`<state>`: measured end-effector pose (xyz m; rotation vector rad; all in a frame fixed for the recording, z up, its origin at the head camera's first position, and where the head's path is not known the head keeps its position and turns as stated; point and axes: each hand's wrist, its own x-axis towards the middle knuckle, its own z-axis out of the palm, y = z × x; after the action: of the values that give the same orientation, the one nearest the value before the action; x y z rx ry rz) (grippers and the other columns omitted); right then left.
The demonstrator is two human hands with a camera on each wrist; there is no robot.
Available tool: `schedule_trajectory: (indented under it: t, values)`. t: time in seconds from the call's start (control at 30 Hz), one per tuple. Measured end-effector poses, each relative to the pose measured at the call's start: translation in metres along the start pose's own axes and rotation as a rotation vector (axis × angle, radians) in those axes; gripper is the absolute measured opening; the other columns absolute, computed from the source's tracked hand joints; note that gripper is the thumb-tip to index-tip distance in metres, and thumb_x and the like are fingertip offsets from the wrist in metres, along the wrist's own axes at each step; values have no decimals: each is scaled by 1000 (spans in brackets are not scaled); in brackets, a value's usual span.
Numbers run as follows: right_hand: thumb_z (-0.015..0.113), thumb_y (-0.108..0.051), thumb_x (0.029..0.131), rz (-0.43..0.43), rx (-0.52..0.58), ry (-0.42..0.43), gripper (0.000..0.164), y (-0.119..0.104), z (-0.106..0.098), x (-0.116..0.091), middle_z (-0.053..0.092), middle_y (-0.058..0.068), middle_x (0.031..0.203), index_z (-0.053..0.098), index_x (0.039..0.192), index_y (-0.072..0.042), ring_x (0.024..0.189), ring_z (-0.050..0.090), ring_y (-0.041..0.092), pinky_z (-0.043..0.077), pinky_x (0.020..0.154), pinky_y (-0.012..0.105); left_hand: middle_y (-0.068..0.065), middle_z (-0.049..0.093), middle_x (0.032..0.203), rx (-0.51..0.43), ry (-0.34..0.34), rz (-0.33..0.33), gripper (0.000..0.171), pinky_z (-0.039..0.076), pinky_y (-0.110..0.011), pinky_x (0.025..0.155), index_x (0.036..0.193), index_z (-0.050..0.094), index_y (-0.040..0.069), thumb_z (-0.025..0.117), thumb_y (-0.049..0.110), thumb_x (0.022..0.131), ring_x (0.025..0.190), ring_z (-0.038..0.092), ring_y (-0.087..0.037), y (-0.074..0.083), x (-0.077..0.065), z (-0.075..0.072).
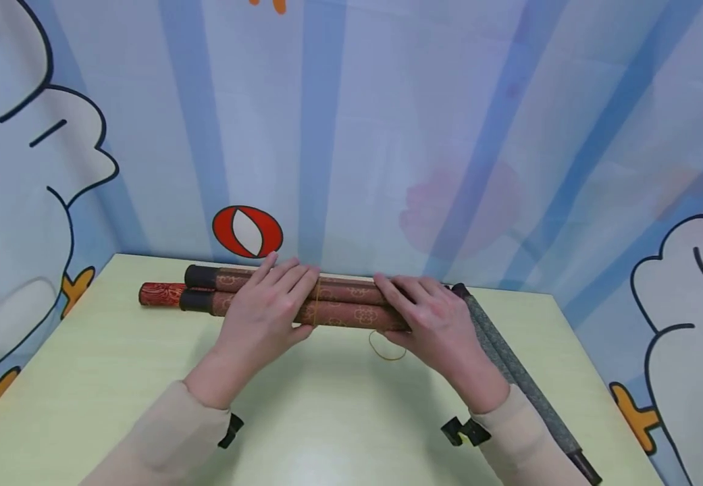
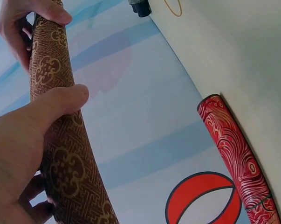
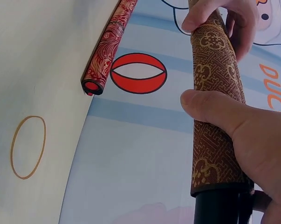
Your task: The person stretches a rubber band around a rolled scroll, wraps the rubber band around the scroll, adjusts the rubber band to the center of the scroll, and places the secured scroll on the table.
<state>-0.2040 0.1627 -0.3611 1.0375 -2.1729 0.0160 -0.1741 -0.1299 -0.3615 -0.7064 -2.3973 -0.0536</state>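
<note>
A brown scroll (image 1: 363, 315) with gold flower patterns and black end knobs is rolled from both ends into two parallel rolls. My left hand (image 1: 266, 304) grips it left of the middle, thumb on the near side and fingers over the top. Toward the other end, my right hand (image 1: 436, 320) holds it the same way. Both wrist views show the scroll raised over the table. A thin yellow rubber band (image 1: 317, 304) runs around the rolls beside the left hand's fingers. Another rubber band (image 3: 12, 147) lies loose on the tabletop, below the right hand in the head view.
Behind the brown scroll lies a red patterned roll (image 1: 159, 294), partly hidden in the head view. A grey scroll (image 1: 524, 371) with dark knobs slants along the right side of the pale table (image 1: 327, 418). A printed cloth (image 1: 363, 135) hangs directly behind the table's back edge.
</note>
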Motion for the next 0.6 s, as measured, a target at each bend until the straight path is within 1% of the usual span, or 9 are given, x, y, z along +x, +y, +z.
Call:
schedule_trajectory:
  t: [0.13,0.33,0.6]
  values:
    - [104,-40,68,-6,-6,6,91,-2,0,0,72,11,124,66,146,-13,103,72,34,64,81,49,-13,72,133,-17,18,0,84,40,-52,124,136,68,3,103,39,68,128,65,-34,4,4,3]
    - [104,-37,67,0,-13,7,91,-3,0,0,72,12,124,66,146,-12,102,72,35,64,82,49,-12,74,127,-4,50,7,83,43,-51,122,130,70,4,104,44,66,124,67,-32,7,10,5]
    - [105,-37,66,-3,-7,7,91,0,5,-2,72,12,123,67,145,-12,103,73,35,64,83,49,-11,74,128,-10,35,3,84,39,-51,124,131,69,4,101,51,68,126,66,-33,12,12,15]
